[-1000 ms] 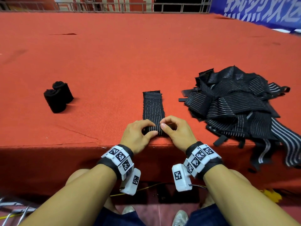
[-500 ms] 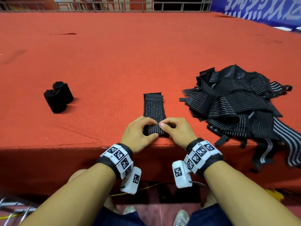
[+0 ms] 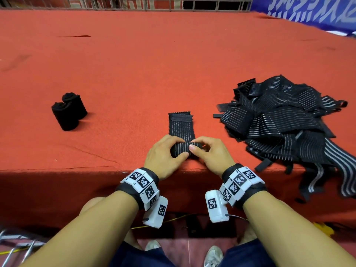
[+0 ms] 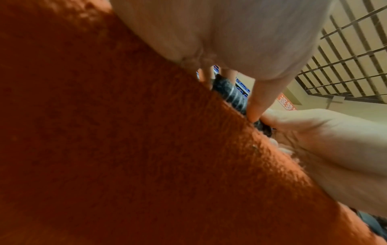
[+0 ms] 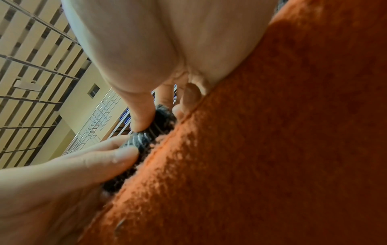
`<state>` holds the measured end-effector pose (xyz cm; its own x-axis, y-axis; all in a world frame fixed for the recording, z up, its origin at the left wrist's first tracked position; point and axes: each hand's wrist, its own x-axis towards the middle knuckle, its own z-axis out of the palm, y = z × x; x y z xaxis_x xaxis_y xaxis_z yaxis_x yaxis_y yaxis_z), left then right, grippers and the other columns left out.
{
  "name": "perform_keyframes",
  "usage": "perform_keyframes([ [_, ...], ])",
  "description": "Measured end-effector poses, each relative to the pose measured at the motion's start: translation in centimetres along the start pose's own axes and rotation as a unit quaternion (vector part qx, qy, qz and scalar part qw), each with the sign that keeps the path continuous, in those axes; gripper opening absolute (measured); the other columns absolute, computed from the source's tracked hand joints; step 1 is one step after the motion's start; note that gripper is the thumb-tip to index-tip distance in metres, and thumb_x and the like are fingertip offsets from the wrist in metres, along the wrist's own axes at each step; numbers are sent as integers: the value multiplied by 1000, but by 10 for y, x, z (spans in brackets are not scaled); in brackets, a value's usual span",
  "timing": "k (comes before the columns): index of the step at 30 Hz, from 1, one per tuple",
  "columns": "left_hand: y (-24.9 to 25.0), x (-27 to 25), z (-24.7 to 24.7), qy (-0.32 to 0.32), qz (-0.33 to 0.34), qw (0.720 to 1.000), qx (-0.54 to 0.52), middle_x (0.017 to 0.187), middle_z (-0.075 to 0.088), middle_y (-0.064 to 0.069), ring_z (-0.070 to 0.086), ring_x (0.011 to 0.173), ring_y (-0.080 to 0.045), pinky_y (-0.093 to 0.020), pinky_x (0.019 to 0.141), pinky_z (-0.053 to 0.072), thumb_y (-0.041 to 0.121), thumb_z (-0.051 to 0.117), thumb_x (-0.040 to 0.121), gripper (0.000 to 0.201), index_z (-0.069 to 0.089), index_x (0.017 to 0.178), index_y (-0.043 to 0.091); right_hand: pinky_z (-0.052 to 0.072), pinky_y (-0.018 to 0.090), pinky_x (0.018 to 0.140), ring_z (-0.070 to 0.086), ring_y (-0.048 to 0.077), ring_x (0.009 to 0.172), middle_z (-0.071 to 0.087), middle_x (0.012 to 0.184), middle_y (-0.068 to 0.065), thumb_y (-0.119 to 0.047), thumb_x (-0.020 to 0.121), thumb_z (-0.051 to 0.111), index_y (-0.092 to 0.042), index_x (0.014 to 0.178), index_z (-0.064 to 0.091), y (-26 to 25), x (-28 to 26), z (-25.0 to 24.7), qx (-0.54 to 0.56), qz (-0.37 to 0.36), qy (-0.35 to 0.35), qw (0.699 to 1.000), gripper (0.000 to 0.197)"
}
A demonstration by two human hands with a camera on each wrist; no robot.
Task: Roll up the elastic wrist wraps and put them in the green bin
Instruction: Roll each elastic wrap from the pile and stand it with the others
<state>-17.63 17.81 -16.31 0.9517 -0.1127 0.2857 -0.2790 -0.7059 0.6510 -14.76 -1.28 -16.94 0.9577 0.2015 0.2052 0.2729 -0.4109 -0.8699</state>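
A black wrist wrap with thin grey stripes lies lengthways near the front edge of the red-carpeted platform. Its near end is wound into a small roll. My left hand pinches the roll's left half and my right hand pinches its right half, thumbs on the near side. The left wrist view shows the roll under my fingers, and the right wrist view shows the roll as well. A heap of unrolled wraps lies to the right. No green bin is in view.
Two finished black rolls stand upright at the left of the platform. Some straps of the heap hang over the platform's front edge. A metal railing and a blue banner line the far side.
The roll has grown and moved away from me, and the flat part of the wrap is shorter. Both hands shifted slightly forward with it.
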Motion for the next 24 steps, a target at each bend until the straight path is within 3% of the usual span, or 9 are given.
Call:
perform_keyframes([
  [3, -2, -1, -1, -6, 25, 1000, -7, 105, 54, 19, 55, 95, -4, -27, 84, 44, 43, 71, 77, 42, 62, 118, 37, 50, 30, 72, 59, 5, 68, 71, 78, -11, -31, 93, 70, -24, 94, 77, 0, 3, 1, -8, 18, -6, 1000, 10],
  [6, -5, 0, -1, -5, 26, 999, -23, 94, 54, 20, 52, 85, 4, -19, 77, 38, 36, 79, 81, 34, 67, 113, 34, 53, 39, 78, 65, 19, 76, 73, 80, -5, -39, 93, 68, -24, 91, 77, 0, 4, 1, -21, 24, -3, 999, 17],
  [8, -5, 2, -1, 0, 20, 999, -29, 88, 55, 20, 52, 83, 8, -16, 74, 34, 34, 79, 83, 25, 70, 107, 32, 53, 40, 76, 64, 24, 74, 73, 79, -4, -43, 90, 68, -26, 91, 76, -1, 2, 1, -12, 18, 0, 1000, 18],
  [11, -3, 4, -1, -9, -1, 999, -36, 91, 63, 15, 55, 82, -1, -22, 76, 37, 34, 75, 88, 17, 72, 104, 29, 45, 29, 61, 47, 13, 56, 64, 76, -14, -25, 86, 77, -28, 102, 74, -2, -3, -2, 28, 1, -9, 1000, 17],
  [14, -2, 5, -4, -20, -40, 997, -56, 92, 71, 11, 63, 85, -10, -29, 80, 46, 36, 71, 92, 13, 73, 103, 30, 45, 28, 61, 44, 11, 58, 66, 100, -13, -18, 78, 80, -32, 107, 72, 0, -5, -4, 52, -21, -34, 998, 33],
  [17, -1, 5, -4, -23, -55, 997, -58, 87, 72, 11, 65, 83, -10, -33, 80, 50, 38, 68, 93, 10, 72, 101, 33, 38, 29, 57, 39, 16, 54, 57, 67, 0, -31, 80, 75, -40, 106, 69, 0, -3, -2, 30, 0, -53, 998, 28],
  [19, 0, 4, -3, -18, -48, 998, -44, 94, 71, 12, 64, 88, -11, -35, 84, 51, 38, 68, 93, 15, 72, 106, 32, 41, 32, 56, 40, 17, 53, 60, 66, 13, -44, 78, 70, -43, 104, 68, 2, 0, 0, 17, 5, -50, 999, 27],
  [21, 0, 2, -2, -11, -30, 999, -28, 105, 64, 13, 60, 96, -9, -34, 88, 48, 40, 71, 89, 27, 69, 115, 33, 54, 44, 67, 50, 23, 57, 70, 84, 19, -53, 76, 65, -43, 102, 68, 2, 3, 2, 12, 7, -45, 999, 28],
  [24, -1, 1, -2, -13, -17, 999, -41, 108, 59, 15, 59, 100, -8, -32, 88, 47, 48, 69, 80, 40, 66, 119, 37, 56, 51, 84, 68, 32, 80, 75, 90, 2, -55, 77, 63, -36, 99, 71, -1, 5, 2, 1, 23, -35, 999, 31],
])
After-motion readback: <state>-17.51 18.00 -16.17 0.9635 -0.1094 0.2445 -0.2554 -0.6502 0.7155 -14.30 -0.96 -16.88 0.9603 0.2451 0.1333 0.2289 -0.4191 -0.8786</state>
